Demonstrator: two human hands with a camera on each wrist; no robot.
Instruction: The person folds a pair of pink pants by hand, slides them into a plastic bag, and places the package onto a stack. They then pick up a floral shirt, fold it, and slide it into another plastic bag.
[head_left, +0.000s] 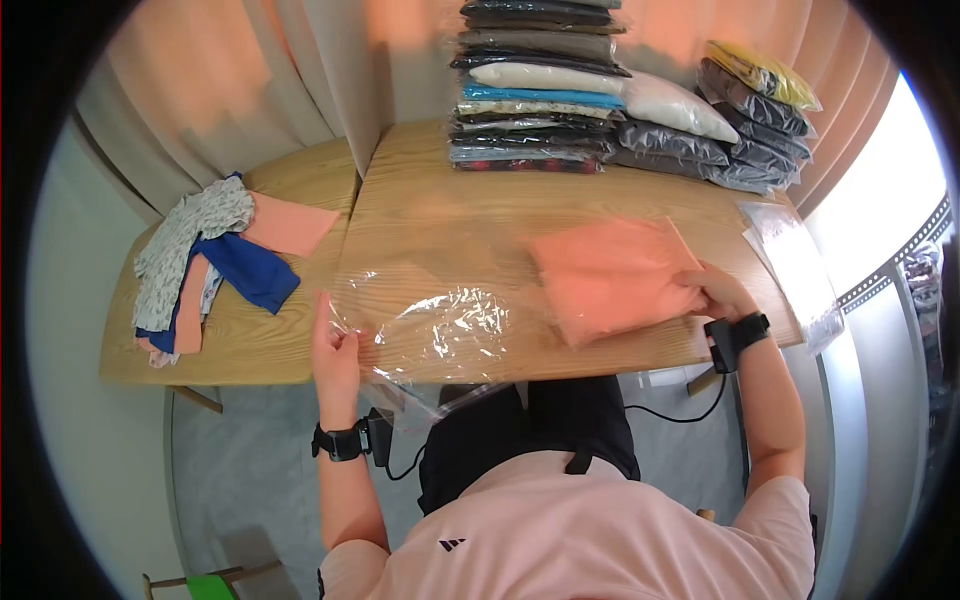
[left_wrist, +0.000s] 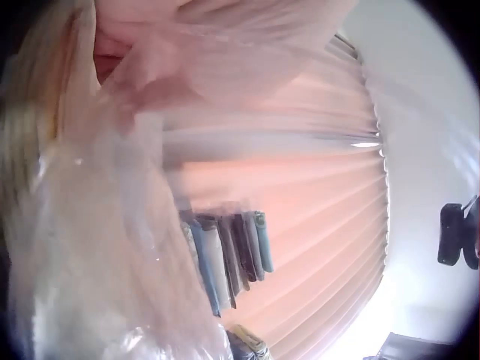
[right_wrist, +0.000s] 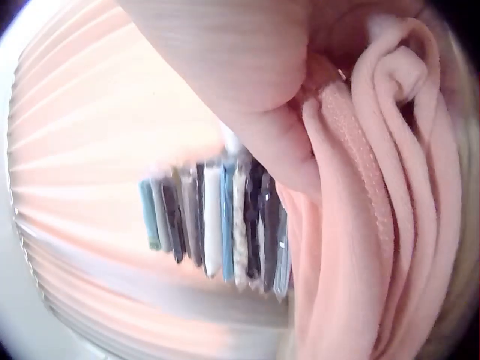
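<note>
A clear plastic bag (head_left: 450, 325) spreads over the table's front edge, its side pinched between the thumb and fingers of my left hand (head_left: 335, 355). In the left wrist view the see-through film (left_wrist: 97, 255) covers much of the picture, blurring the left hand (left_wrist: 157, 75) behind it. Right of the bag is a folded coral garment (head_left: 610, 280), which my right hand (head_left: 722, 290) grips by its right edge. Up close in the right wrist view, the thumb of the right hand (right_wrist: 240, 75) presses on the layered folds of the coral cloth (right_wrist: 345, 225).
Tall stacks of bagged garments (head_left: 535, 100) stand at the back of the wooden table (head_left: 400, 190), with more bagged clothes (head_left: 755, 125) to their right. Loose clothes (head_left: 215, 265) lie in a heap at the left. Flat clear bags (head_left: 800, 280) lie at the right edge.
</note>
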